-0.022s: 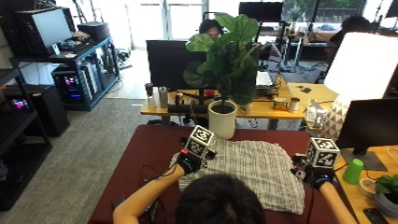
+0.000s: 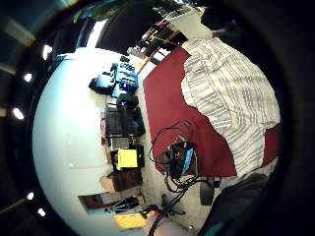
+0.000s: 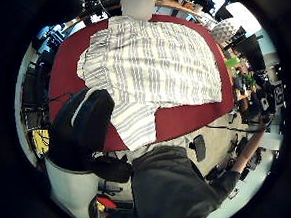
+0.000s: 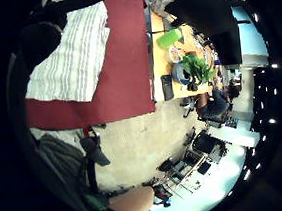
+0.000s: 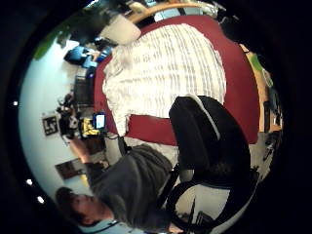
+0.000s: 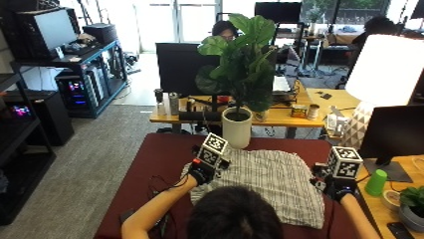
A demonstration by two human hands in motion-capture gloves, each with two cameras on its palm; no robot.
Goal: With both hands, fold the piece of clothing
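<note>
A grey and white striped shirt (image 6: 278, 181) lies spread flat on the dark red table (image 6: 165, 154) in front of me. My left hand (image 6: 201, 173) hovers over the shirt's left edge. At the shirt's right edge my right hand (image 6: 338, 186) is likewise held above the table. The palm views show the whole shirt (image 3: 153, 64) (image 5: 165, 73) from some way above, with no cloth in either hand. No curled fingers show in these views. The shirt's near hem hangs a little over the table's front edge (image 3: 134, 131).
A white pot (image 6: 236, 132) with a large leafy plant stands at the table's far edge, just behind the shirt. A green cup (image 6: 375, 181) and a dark monitor (image 6: 394, 134) are on the desk to the right. Cables (image 2: 179, 160) lie on the table's left part.
</note>
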